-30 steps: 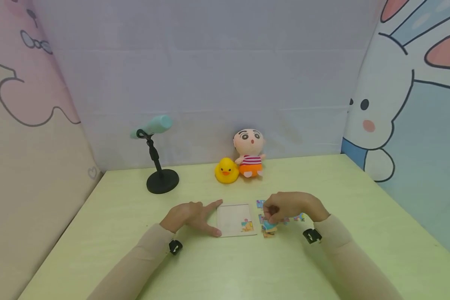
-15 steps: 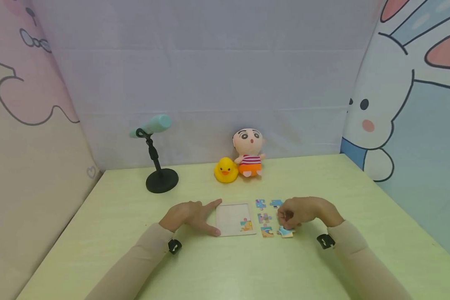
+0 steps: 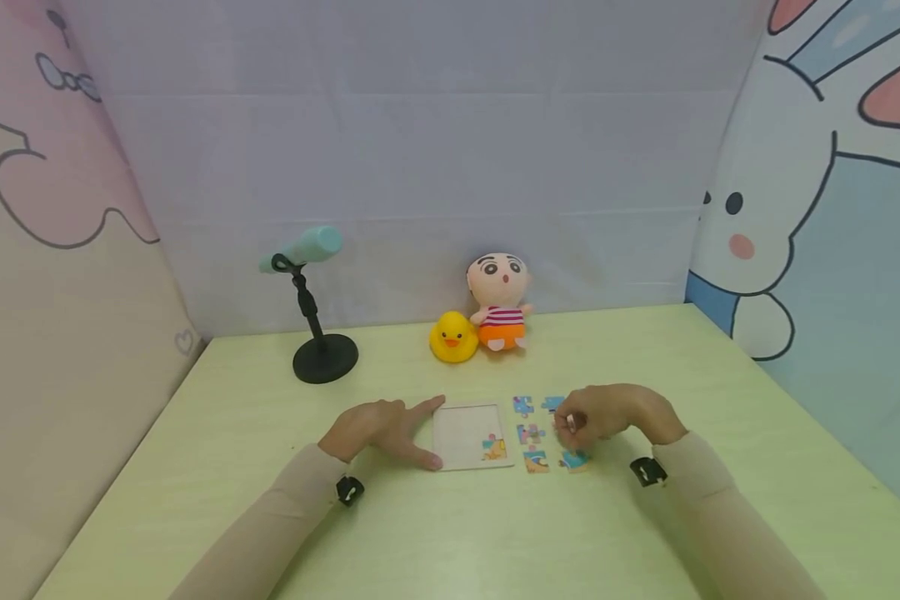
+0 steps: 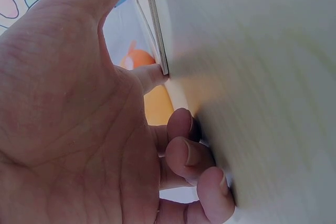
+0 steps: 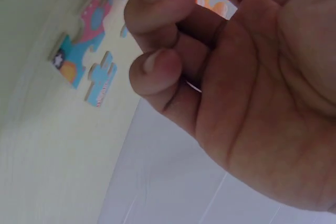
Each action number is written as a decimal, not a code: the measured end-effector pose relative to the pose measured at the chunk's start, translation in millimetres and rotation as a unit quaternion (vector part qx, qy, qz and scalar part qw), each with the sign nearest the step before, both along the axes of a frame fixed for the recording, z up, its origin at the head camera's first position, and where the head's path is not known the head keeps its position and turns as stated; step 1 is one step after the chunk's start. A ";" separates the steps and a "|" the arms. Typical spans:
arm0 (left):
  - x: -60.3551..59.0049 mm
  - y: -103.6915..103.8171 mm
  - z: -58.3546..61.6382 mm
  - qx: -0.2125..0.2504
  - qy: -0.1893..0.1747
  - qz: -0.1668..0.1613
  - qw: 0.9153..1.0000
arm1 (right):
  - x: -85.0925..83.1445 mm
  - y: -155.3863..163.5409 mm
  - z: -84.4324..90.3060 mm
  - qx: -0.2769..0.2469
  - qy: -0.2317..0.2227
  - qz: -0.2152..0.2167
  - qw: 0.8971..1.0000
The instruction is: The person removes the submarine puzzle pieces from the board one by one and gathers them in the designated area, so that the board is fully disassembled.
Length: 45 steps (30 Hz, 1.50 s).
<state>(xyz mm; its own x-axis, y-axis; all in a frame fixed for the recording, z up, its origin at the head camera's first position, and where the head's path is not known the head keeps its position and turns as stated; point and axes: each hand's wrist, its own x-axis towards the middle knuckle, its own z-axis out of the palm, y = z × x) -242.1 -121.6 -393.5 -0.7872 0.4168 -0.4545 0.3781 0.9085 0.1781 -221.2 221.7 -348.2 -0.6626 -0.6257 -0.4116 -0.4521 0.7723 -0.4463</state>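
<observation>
A shallow puzzle tray point(image 3: 461, 437) lies on the table with a jigsaw piece point(image 3: 494, 448) in its lower right corner. My left hand point(image 3: 384, 433) touches the tray's left side, thumb and index finger spread to its two corners. The left wrist view shows the other fingers curled against the tabletop. My right hand point(image 3: 596, 414) has curled fingers and pinches a blue and tan puzzle piece point(image 3: 574, 462) at its upper edge. The grip itself is hidden in the right wrist view, where loose pieces point(image 5: 102, 78) lie beyond the hand point(image 5: 252, 77).
Several loose puzzle pieces point(image 3: 531, 434) lie between the tray and my right hand. A yellow rubber duck point(image 3: 453, 337) and a plush doll point(image 3: 501, 302) sit at the back. Back left is a black stand point(image 3: 326, 358) holding a mint-green cylinder point(image 3: 315, 245).
My right hand has moved right from beside the tray, carrying a puzzle piece into a second column. The piece has turned slightly and now lies flatter. My left hand stays on the tray.
</observation>
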 end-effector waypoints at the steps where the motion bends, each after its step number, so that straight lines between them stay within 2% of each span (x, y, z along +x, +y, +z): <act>1: 0.0 -0.1 0.1 0.000 0.000 -0.001 1.000 | -1.1 -2.1 1.0 0.002 -0.004 -0.003 1.000; 10: 1.9 -1.1 2.0 0.000 0.000 0.004 1.000 | -9.0 -26.2 6.8 0.000 -0.039 -0.007 0.999; 19: 1.8 3.3 1.8 -0.004 0.004 -0.002 1.000 | -13.0 -47.9 5.4 0.007 -0.014 0.017 1.000; 29: 4.0 3.5 3.2 -0.010 0.001 0.007 1.000 | -14.3 -72.0 -13.3 -0.016 -0.026 -0.012 0.999; 39: 4.2 3.3 5.9 -0.009 -0.005 0.011 1.000 | -8.9 -85.1 -15.5 0.011 -0.016 -0.023 1.000; 45: 3.1 4.5 5.9 -0.012 -0.008 0.012 1.000 | -8.1 -89.0 -18.0 0.005 0.001 -0.018 1.000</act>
<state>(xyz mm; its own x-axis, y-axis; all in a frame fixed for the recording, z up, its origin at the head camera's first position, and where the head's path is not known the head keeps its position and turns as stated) -239.0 -117.0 -387.7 -0.7893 0.3873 -0.4765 0.3543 0.9210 0.1618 -229.3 132.7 -366.2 -0.6858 -0.5972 -0.4160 -0.4249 0.7926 -0.4374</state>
